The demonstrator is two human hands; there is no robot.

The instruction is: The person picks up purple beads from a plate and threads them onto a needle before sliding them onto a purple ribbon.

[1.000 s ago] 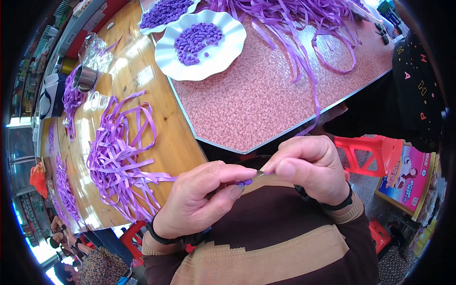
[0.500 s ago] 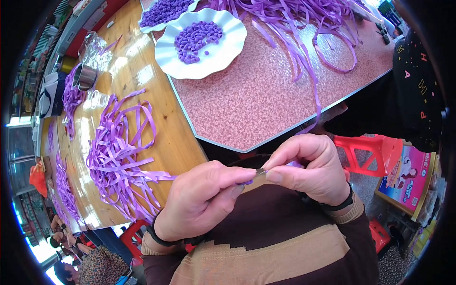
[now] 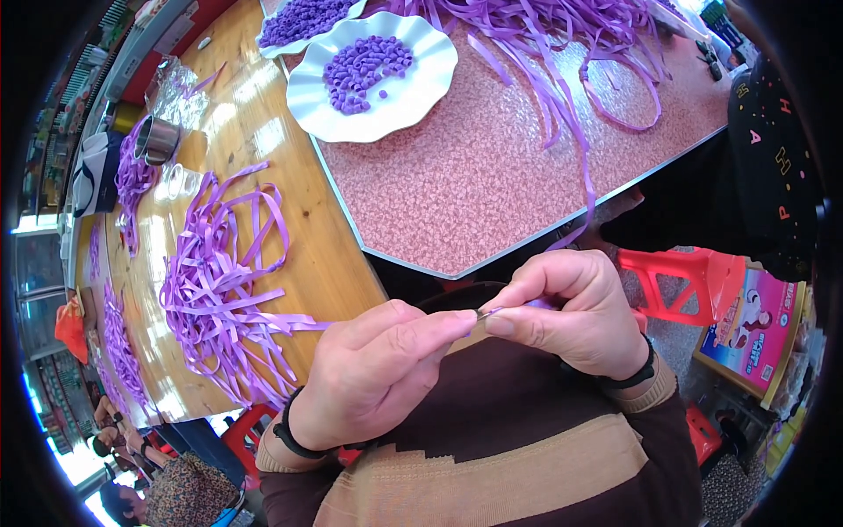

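My left hand [image 3: 382, 369] is closed in a pinch, thumb under the index finger. What it grips is mostly hidden; a tiny dark, thin piece [image 3: 481, 314] shows at its fingertips. Facing it, almost fingertip to fingertip, my right hand [image 3: 575, 312] pinches the end of a purple ribbon [image 3: 587, 189]. This ribbon runs from behind the right hand up over the edge of the pink table. Both hands are above my lap, just in front of the table corner. A white scalloped plate [image 3: 413, 105] beyond them holds small purple beads [image 3: 364, 70].
A heap of purple ribbons [image 3: 219, 281] lies on the wooden table [image 3: 325, 237] to the left, another [image 3: 544, 35] on the pink table [image 3: 439, 193]. A second plate of beads [image 3: 307, 22] and a metal cup [image 3: 158, 140] stand farther off. Right are a red stool [image 3: 685, 281] and a person in black [image 3: 764, 167].
My left fingertips have shifted slightly right, closer to the right hand's fingertips. The purple bit seen under the left fingers earlier is now mostly covered.
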